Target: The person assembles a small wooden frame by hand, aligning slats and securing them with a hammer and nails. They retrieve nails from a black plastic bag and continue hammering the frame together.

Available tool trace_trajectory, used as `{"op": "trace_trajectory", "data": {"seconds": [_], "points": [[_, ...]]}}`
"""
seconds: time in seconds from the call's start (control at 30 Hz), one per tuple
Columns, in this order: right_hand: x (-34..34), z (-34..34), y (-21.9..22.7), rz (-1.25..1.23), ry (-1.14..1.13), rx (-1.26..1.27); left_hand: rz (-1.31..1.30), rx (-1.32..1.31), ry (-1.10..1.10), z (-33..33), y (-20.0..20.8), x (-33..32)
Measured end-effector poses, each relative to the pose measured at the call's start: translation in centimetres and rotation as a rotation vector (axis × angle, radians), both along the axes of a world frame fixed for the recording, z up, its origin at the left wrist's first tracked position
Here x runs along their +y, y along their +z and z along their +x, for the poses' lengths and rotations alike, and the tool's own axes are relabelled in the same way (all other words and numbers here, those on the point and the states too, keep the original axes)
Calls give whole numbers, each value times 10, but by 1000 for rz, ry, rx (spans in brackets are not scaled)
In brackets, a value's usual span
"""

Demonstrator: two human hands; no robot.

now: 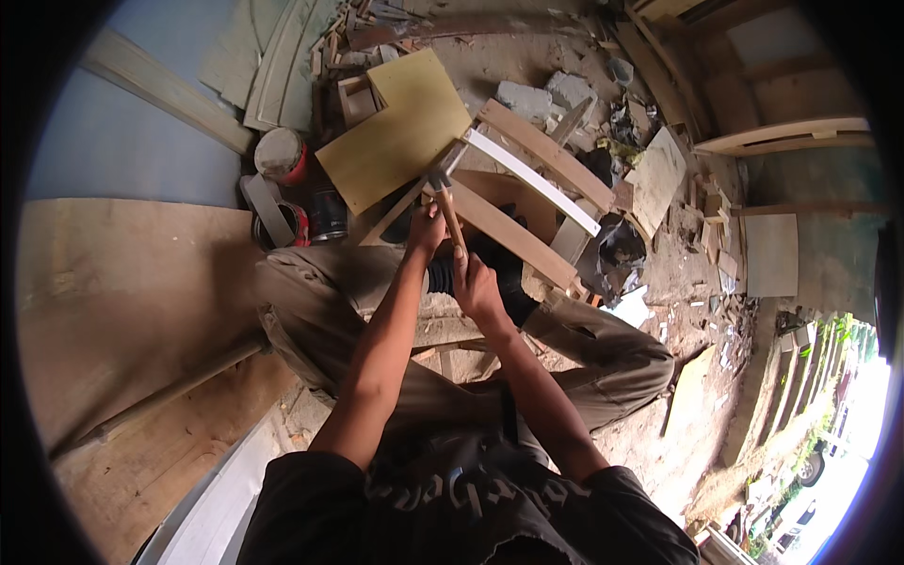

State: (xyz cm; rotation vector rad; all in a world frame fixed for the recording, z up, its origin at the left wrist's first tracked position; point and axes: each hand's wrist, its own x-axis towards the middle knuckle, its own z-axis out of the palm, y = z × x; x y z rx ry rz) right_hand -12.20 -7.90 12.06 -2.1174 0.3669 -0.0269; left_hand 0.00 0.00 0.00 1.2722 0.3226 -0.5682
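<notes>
My right hand (pixel 478 286) is wrapped round the wooden handle of a hammer (pixel 452 218). The hammer's metal head rests at or just above the corner of a wooden frame, past my left hand. My left hand (pixel 428 229) is closed right beside the hammer head, at the near end of the frame's board (pixel 513 234); what its fingers pinch is hidden. A second board (pixel 546 153) and a white strip (pixel 535 181) run parallel behind it. A yellowish L-shaped panel (pixel 400 132) adjoins the frame at its left.
Paint cans (pixel 281 158) stand left of the panel, one with a flat strip across it. Concrete chunks (pixel 525 100), wood scraps and dark crumpled plastic (pixel 617 247) litter the ground behind and to the right. A large plywood sheet (pixel 141 301) lies at my left.
</notes>
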Motion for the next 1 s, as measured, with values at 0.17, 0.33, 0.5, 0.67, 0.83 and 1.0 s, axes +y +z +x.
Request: {"op": "trace_trajectory", "data": {"seconds": [0.17, 0.33, 0.5, 0.67, 0.83, 1.0], "points": [[-18, -16, 14, 0, -44, 79, -15, -31, 69, -19, 20, -18], [-15, -5, 13, 3, 43, -80, -39, -44, 89, -6, 15, -13], [-23, 15, 7, 14, -70, 175, -57, 1, 31, 4, 17, -7], [-22, 1, 23, 76, 49, -93, -70, 0, 77, -3, 15, -11], [-17, 22, -8, -62, 13, 95, 3, -140, 33, 0, -5, -1], [-20, 6, 11, 37, -6, -74, 113, -204, 27, -4, 18, -22]]}}
